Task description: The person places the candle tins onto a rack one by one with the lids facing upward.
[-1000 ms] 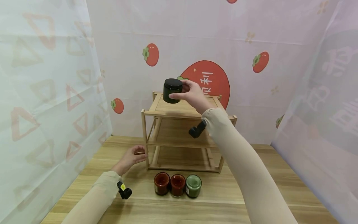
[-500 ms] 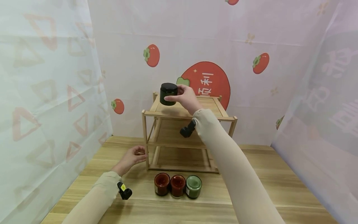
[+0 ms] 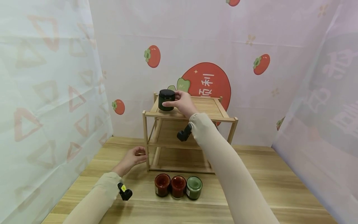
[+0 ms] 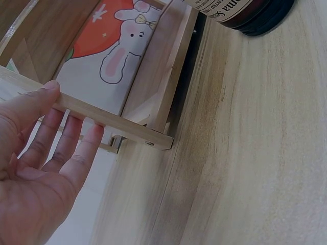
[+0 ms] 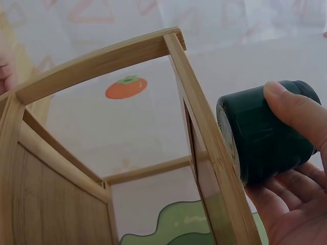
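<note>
My right hand (image 3: pixel 183 104) holds a dark green candle jar (image 3: pixel 165 102) with a black lid, upright at the left part of the rack's top shelf. In the right wrist view the jar's base (image 5: pixel 228 138) is beside the shelf's edge rail; I cannot tell whether it touches. My left hand (image 3: pixel 133 160) pinches the front left post of the wooden three-tier rack (image 3: pixel 181 145), its thumb on one side and fingers on the other in the left wrist view. In front of the rack stand two red candle jars (image 3: pixel 162 186) (image 3: pixel 178 187) and a light green one (image 3: pixel 194 188), in a row.
The rack stands on a wood-grain table (image 3: pixel 265 183). Behind it hangs a white cloth backdrop (image 3: pixel 123 46) with persimmon prints, and more cloth encloses the left and right sides. A labelled candle jar (image 4: pixel 240 13) shows at the top of the left wrist view.
My right hand has lowered the dark green jar and brought it leftward, down to about the level of the top shelf. The left hand stays at the post.
</note>
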Demonstrator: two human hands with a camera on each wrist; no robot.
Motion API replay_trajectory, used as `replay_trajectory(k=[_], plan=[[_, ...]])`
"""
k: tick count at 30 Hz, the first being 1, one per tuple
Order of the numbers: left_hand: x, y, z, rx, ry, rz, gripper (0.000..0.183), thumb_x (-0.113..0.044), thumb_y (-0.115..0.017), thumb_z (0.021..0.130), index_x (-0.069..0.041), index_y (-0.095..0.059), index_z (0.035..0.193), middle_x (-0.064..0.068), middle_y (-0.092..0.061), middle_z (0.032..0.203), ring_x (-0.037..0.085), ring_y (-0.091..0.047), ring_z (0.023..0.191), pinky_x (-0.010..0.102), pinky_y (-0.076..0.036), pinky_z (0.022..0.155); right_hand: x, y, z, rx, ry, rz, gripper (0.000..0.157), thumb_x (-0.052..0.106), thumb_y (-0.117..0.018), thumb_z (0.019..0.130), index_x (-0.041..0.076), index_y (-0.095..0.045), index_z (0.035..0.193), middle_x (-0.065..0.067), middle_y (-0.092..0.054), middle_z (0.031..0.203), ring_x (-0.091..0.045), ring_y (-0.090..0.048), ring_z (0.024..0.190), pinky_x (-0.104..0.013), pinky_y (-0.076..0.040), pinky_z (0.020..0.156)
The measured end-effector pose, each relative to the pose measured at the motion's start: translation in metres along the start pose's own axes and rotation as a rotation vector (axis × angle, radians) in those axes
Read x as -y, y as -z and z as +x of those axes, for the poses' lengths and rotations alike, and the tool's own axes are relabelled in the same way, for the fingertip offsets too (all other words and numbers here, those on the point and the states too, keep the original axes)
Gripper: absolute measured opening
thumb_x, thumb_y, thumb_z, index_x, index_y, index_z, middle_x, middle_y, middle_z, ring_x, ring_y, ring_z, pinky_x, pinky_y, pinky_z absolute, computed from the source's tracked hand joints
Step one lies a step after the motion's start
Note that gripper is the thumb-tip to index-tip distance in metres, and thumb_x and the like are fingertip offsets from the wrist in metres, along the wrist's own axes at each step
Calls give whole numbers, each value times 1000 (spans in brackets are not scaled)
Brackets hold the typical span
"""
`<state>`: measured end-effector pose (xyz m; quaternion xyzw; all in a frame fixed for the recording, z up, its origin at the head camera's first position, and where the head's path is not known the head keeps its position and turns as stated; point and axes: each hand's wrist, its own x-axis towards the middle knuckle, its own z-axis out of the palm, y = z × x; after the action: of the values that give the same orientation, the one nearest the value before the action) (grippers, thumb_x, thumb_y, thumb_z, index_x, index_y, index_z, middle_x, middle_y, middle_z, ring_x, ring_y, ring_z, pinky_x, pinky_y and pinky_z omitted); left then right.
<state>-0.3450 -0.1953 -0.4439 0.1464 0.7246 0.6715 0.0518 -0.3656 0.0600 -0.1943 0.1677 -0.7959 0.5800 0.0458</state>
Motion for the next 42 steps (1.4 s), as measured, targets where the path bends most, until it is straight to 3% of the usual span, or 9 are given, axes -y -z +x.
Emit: replay_trajectory(k=[3, 10, 18, 42], plan=[[1, 1, 0, 8, -10, 8, 33, 0, -64, 91, 5, -49, 120, 6, -58, 107, 13, -62, 96, 26, -57, 87, -1, -1, 1, -2, -8, 6, 58, 18, -83, 77, 8, -54, 127, -8, -61, 128, -19, -56, 119, -35, -44, 108], [1, 1, 1, 5, 0, 7, 32, 0, -65, 90, 4, -50, 118, 6, -58, 107, 13, -63, 95, 26, -57, 87, -3, -3, 4, 7, -29, 11, 55, 16, -83, 77, 9, -56, 124, -8, -62, 127, -17, -55, 108, -28, -45, 85], [-1, 0, 0, 9, 1, 10, 36, 0, -64, 91, 7, -47, 122, 9, -57, 110, 14, -62, 96, 27, -57, 89, -6, -4, 3, 1, -20, 10, 53, 15, -83, 77, 7, -57, 123, -10, -63, 127, -20, -57, 118, -36, -44, 106], [-3, -2, -3, -6, -2, 13, 34, 0, -64, 90, 8, -48, 120, 8, -58, 107, 14, -62, 95, 29, -57, 89, -11, -5, 4, 7, -41, -49, 58, 19, -82, 78, 8, -55, 128, -10, -62, 127, -21, -57, 116, -39, -43, 106]])
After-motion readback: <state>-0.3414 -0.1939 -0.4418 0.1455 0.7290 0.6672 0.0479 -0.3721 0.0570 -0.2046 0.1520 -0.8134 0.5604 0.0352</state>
